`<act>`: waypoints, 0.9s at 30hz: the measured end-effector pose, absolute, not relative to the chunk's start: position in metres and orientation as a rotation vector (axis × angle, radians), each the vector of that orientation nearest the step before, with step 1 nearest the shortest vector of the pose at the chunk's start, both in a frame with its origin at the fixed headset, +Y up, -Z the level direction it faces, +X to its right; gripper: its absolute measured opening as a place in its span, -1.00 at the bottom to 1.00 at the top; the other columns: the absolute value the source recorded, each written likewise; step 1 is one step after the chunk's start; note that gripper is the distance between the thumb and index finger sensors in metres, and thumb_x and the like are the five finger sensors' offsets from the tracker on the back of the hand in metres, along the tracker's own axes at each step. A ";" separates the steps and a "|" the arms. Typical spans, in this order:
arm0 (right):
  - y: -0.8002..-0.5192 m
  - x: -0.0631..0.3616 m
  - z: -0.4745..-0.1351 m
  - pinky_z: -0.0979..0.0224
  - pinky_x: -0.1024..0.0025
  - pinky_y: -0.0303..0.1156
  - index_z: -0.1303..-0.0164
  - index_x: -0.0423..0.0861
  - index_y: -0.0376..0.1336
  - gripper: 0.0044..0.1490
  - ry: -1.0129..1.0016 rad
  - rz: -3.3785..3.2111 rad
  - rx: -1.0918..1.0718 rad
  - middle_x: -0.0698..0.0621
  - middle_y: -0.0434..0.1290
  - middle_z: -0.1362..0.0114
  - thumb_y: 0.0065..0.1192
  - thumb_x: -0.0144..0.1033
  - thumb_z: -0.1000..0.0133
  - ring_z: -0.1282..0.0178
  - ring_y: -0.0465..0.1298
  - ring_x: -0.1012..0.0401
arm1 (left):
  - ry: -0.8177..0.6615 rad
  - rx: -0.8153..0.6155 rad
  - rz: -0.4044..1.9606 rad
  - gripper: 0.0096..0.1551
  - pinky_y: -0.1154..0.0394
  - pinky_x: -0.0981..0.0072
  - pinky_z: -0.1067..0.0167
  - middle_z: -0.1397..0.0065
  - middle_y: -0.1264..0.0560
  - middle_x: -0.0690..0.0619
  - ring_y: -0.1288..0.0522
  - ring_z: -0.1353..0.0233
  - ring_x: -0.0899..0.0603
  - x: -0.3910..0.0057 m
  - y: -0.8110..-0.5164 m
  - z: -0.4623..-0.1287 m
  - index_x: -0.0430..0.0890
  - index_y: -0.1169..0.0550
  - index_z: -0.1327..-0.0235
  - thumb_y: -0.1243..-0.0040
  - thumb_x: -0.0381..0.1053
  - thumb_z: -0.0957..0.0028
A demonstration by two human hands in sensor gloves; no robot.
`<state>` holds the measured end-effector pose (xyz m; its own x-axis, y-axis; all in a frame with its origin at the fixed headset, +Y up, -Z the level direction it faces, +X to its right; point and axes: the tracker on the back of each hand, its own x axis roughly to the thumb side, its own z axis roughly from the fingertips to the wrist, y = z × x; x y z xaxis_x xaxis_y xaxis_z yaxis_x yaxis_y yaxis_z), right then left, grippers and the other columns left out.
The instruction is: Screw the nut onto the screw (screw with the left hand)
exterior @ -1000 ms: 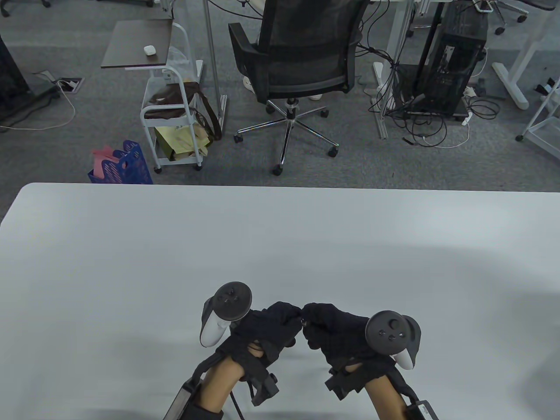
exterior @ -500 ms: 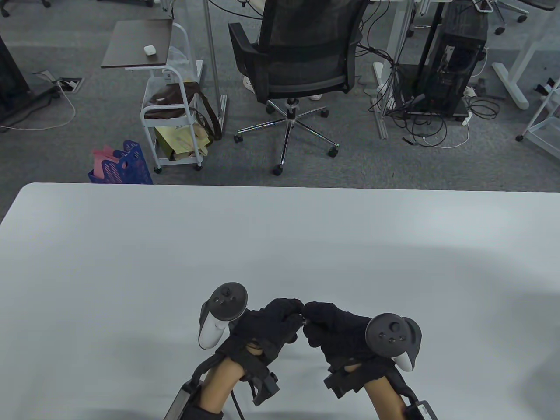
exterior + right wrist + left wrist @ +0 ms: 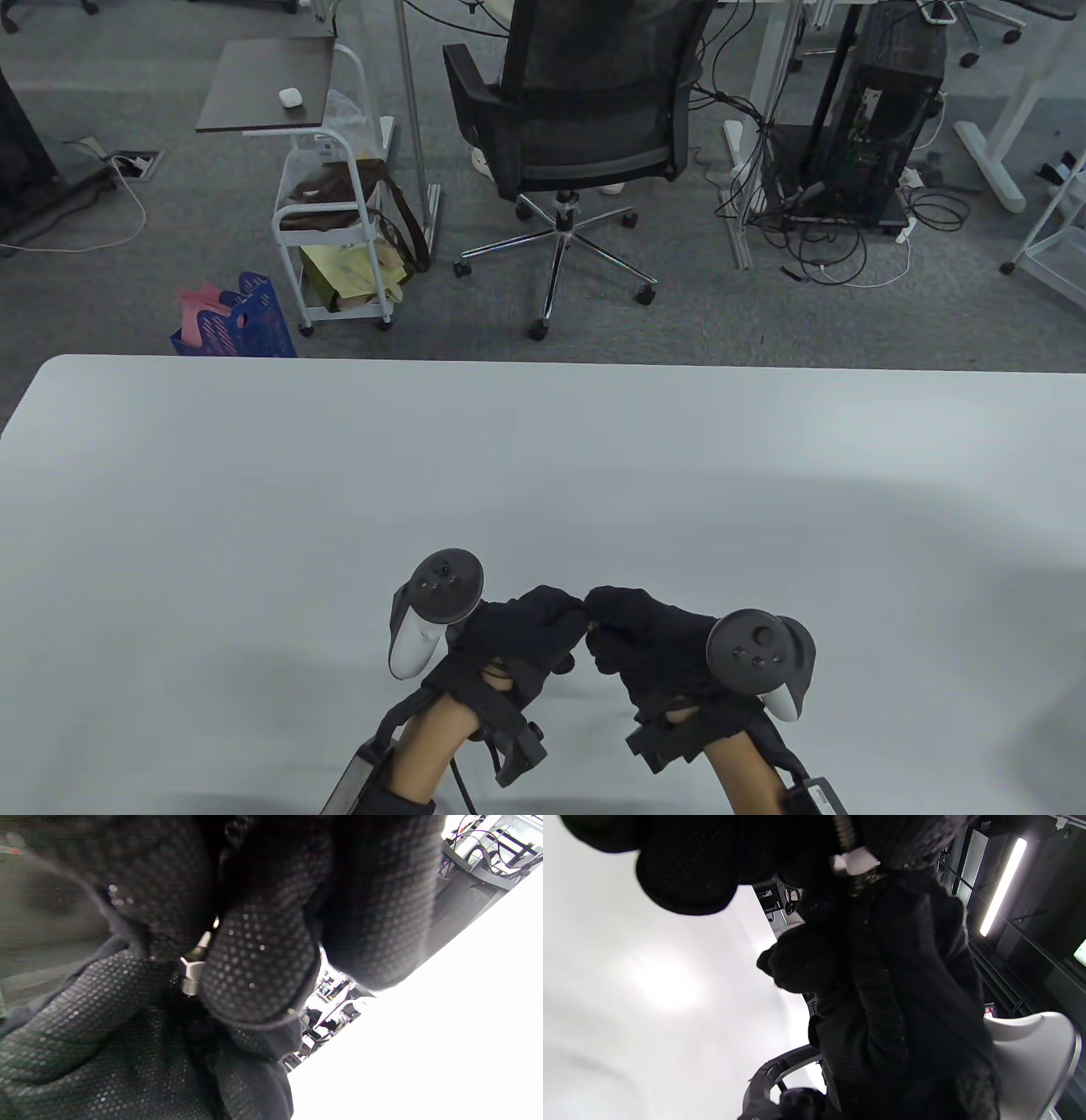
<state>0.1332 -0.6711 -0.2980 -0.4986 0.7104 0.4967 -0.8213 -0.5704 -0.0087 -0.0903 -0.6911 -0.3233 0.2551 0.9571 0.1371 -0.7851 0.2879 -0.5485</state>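
Note:
My two gloved hands meet fingertip to fingertip low over the white table [image 3: 543, 475], near its front edge. My left hand [image 3: 567, 613] pinches the threaded screw [image 3: 843, 830]. My right hand [image 3: 604, 615] pinches the pale hex nut [image 3: 856, 860], which sits partway along the thread. In the right wrist view the nut [image 3: 193, 968] lies against my right fingers [image 3: 258, 959], and a short length of thread [image 3: 190, 986] runs from it toward the left glove. In the table view the gloves hide both parts.
The table's far edge [image 3: 543, 363] runs across the middle of the table view. Beyond it stand an office chair [image 3: 585, 110], a white trolley [image 3: 331, 221] and a blue crate [image 3: 242, 318] on the floor.
My left hand has rocked slightly at the wrist, its tracker shifting a little. My right hand has stayed almost still. The fingertips remain together on the parts.

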 end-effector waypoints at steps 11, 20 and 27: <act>-0.672 0.133 -0.299 0.06 0.22 0.80 -0.03 0.01 0.44 -0.42 -0.296 2.118 0.554 0.02 0.70 -0.01 0.56 -0.19 0.21 0.34 0.83 0.32 | -0.482 -0.403 1.219 -0.35 -0.38 -0.34 -0.04 -0.19 -0.47 -0.39 -0.57 0.02 -0.42 -0.092 -0.691 -0.323 -0.30 -0.49 -0.16 -0.12 0.11 0.03; -0.673 0.130 -0.298 0.06 0.23 0.80 -0.03 0.01 0.44 -0.42 -0.298 2.128 0.553 0.03 0.70 0.00 0.55 -0.18 0.21 0.34 0.83 0.33 | -0.471 -0.395 1.249 -0.32 -0.38 -0.34 -0.04 -0.20 -0.47 -0.40 -0.57 0.02 -0.43 -0.094 -0.694 -0.325 -0.30 -0.48 -0.18 -0.09 0.13 0.03; -0.672 0.132 -0.298 0.06 0.22 0.79 -0.03 0.00 0.44 -0.42 -0.303 2.117 0.549 0.02 0.70 0.00 0.55 -0.19 0.21 0.34 0.83 0.32 | -0.492 -0.419 1.267 -0.25 -0.36 -0.31 -0.10 -0.28 -0.39 -0.36 -0.54 -0.05 -0.39 -0.094 -0.693 -0.324 -0.24 -0.34 -0.34 -0.10 0.16 0.02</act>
